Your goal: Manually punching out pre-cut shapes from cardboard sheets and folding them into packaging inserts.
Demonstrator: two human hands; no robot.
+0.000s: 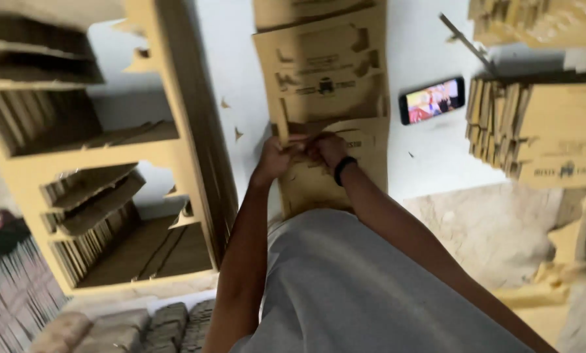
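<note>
Left hand: the left hand [275, 159] is curled into a closed grip on the near edge of a die-cut cardboard sheet [326, 72], fingers pinched on a narrow strip of it.
Right hand: the right hand [327, 148], with a black wristband [343, 168], is also closed on the same edge, just beside the left hand, almost touching it.
Cardboard sheet: it lies flat on the white floor [430, 153], top of a small pile running away from the person.
Left edge: a tall stack of cardboard blanks [175, 131] stands close beside the pile, leaving a narrow white gap.
Right edge: more open floor, with a phone [432, 100] lying near the sheet and another cardboard stack [541, 131] well apart.
</note>
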